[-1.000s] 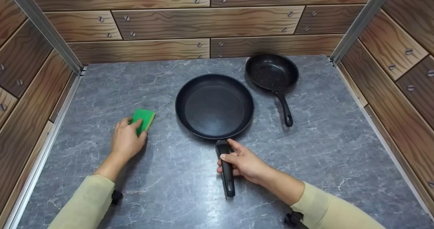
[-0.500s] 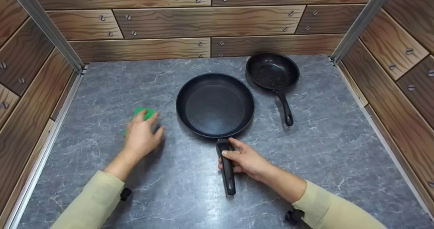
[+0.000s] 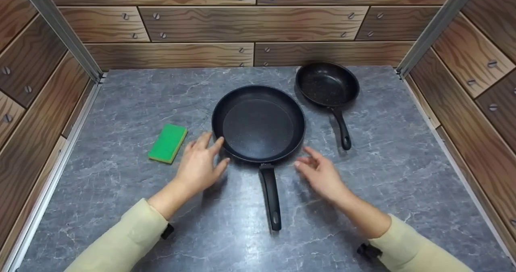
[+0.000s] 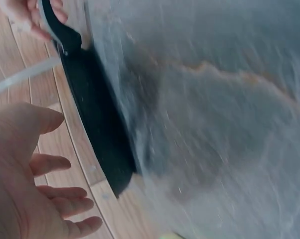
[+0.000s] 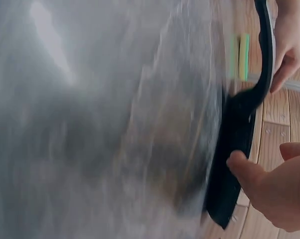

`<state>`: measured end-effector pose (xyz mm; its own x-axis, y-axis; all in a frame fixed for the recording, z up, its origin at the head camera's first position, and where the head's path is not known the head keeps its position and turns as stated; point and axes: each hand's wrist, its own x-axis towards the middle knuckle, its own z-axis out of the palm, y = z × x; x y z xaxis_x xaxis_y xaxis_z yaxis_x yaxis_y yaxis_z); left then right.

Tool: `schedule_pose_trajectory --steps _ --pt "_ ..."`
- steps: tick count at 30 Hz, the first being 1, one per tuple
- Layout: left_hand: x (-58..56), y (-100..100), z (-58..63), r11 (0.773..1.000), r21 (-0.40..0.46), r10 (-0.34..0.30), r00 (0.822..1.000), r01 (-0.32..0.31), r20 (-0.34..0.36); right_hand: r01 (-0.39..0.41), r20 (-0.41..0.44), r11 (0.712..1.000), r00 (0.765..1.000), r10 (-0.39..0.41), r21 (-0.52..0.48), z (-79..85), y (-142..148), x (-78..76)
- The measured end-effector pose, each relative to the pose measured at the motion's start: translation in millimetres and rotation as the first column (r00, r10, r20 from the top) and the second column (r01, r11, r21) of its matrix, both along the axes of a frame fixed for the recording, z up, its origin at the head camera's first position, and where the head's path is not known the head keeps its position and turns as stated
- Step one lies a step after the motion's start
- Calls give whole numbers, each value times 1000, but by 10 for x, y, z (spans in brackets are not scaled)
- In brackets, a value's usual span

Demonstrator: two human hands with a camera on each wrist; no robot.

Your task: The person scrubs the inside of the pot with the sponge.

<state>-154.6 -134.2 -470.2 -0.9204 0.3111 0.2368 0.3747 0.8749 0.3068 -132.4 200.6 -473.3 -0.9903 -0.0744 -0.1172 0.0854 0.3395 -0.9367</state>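
A large black frying pan (image 3: 258,123) lies in the middle of the table, its handle (image 3: 272,199) toward me. My left hand (image 3: 199,165) is by the pan's lower left rim with fingers spread; whether it touches the rim I cannot tell. In the left wrist view that hand (image 4: 45,179) holds nothing. Just right of the pan's lower rim, my right hand (image 3: 322,175) has its fingers loosely bent around nothing. A green and yellow sponge (image 3: 167,144) lies flat to the left of my left hand.
Behind and to the right of the large pan stands a smaller black frying pan (image 3: 327,84), its handle pointing toward me. The grey marbled table (image 3: 133,90) is bordered by wood-patterned walls (image 3: 201,24) and metal edge rails.
My left hand has let go of the sponge and moved right to the pan's edge. My right hand has released the pan handle and shifted right and up.
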Motion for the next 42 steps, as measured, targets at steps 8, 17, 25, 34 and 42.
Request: schedule_pose_trajectory --steps 8,17,25,34,42 --pt "126 182 -36 992 -110 -51 997 57 57 -35 -338 888 917 211 459 -34 157 -89" --pt "234 241 -107 980 -183 -52 989 78 142 -86 -345 689 817 463 720 -135 172 -133" --pt "271 274 -104 973 -205 -66 983 101 174 -142 -236 545 791 564 826 -128 179 -167" --pt "268 301 -145 974 -192 -77 976 117 205 -143 -219 498 771 598 856 -144 197 -165" --pt "103 207 -158 972 -213 -55 978 99 204 -193 -156 476 785 600 858 -140 107 -282"
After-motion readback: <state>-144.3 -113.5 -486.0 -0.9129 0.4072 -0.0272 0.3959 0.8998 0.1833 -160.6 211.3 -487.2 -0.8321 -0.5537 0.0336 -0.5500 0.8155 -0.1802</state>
